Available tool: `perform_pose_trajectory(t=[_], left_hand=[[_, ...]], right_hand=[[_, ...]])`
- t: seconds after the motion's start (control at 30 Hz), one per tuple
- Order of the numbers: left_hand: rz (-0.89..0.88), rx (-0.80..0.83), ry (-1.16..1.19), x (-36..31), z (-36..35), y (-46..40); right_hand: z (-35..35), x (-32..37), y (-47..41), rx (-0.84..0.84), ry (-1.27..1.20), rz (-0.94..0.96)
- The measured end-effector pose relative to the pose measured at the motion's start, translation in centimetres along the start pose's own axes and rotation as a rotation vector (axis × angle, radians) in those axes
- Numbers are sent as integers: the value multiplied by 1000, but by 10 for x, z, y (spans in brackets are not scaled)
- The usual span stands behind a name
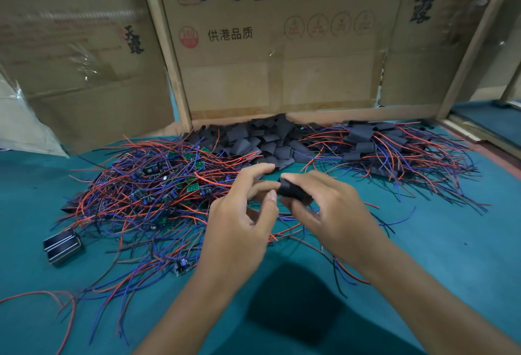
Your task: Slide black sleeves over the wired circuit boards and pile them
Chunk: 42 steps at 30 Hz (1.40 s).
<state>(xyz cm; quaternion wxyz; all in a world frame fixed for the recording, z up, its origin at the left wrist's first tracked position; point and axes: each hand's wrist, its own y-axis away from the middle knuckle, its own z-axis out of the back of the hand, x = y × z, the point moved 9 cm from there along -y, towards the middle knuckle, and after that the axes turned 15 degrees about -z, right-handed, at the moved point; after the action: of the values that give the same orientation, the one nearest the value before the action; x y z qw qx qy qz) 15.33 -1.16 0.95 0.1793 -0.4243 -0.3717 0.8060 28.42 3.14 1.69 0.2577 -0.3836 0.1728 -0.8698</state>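
Observation:
My right hand (324, 208) pinches a black sleeve (291, 190) between thumb and fingers just above the green table. My left hand (242, 213) is right beside it, fingers curled toward the sleeve's left end; what it holds is hidden, though red and blue wires trail out below both hands. A tangled heap of bare wired circuit boards (158, 185) lies to the left. Loose black sleeves (262, 140) are heaped at the back centre. A pile of sleeved boards (380, 146) with wires fanning out lies at the back right.
Cardboard boxes in a wooden frame (282, 72) wall off the back. A small black rectangular part (62, 244) sits at the left near the heap. A stray red wire (42, 298) curls at the front left. A dark shadow (293, 304) falls on the green mat (423, 242).

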Motion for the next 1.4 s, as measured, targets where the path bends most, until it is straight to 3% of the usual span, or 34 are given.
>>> perform_pose_trajectory(t=[0.3, 0.4, 0.5, 0.77, 0.83, 0.97, 1.17, 1.4], left_hand=[[176, -2, 219, 17, -10, 4], [95, -5, 91, 17, -4, 2], [-42, 25, -103, 12, -1, 0], [-99, 522, -543, 33, -36, 13], [-72, 597, -602, 42, -40, 16], [-23, 641, -635, 55, -38, 19], [15, 710, -689, 68, -39, 25], [88, 453, -744, 100, 2, 11]], right_hand=[[-19, 0, 1, 74, 441, 42], [-24, -21, -15, 184, 628, 11], [-5, -58, -51, 174, 740, -86], [73, -156, -150, -37, 923, -478], [53, -146, -156, -22, 851, -461], [-51, -106, -143, 251, 574, -303], [-130, -112, -148, 355, 435, -553], [-138, -118, -138, 412, 355, -683]])
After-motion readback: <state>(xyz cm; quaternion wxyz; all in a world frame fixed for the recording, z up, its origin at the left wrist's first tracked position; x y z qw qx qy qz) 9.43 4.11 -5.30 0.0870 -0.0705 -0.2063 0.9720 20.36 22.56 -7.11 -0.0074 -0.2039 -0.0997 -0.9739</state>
